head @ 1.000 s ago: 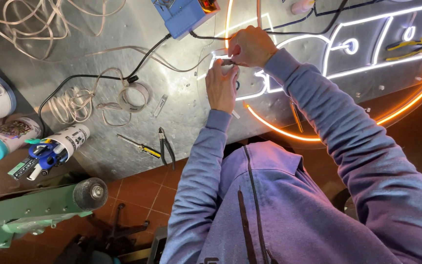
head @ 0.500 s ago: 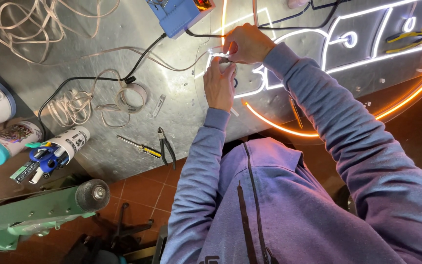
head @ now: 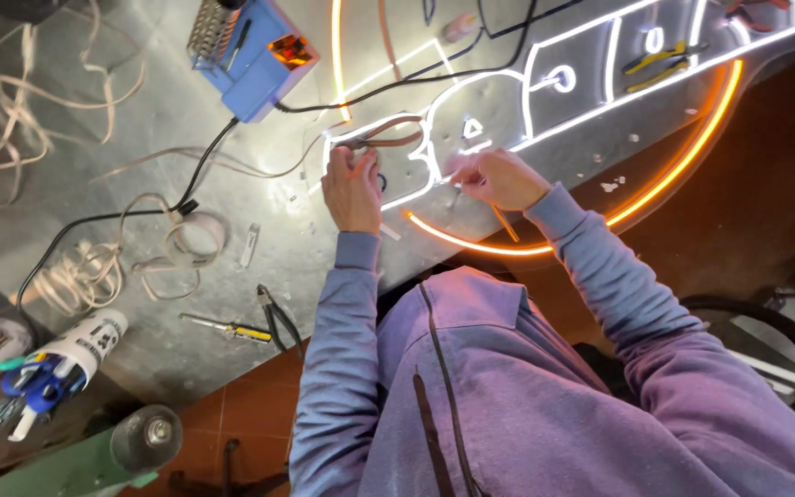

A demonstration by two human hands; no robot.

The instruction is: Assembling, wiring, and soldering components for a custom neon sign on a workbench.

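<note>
Can't really make out what the left hand (head: 353, 189) has in its grip, the fingers curl over it and the glow from the white-and-orange lit neon sign (head: 545, 120) washes everything out. Same story with the right hand (head: 499, 178), whatever it pinches is too small to tell. The blue soldering station box (head: 255, 55) gets chopped by the top edge, and so do the sign's far end and the loose pale cable loops (head: 20, 101) on the grey metal counter (head: 140, 138).
</note>
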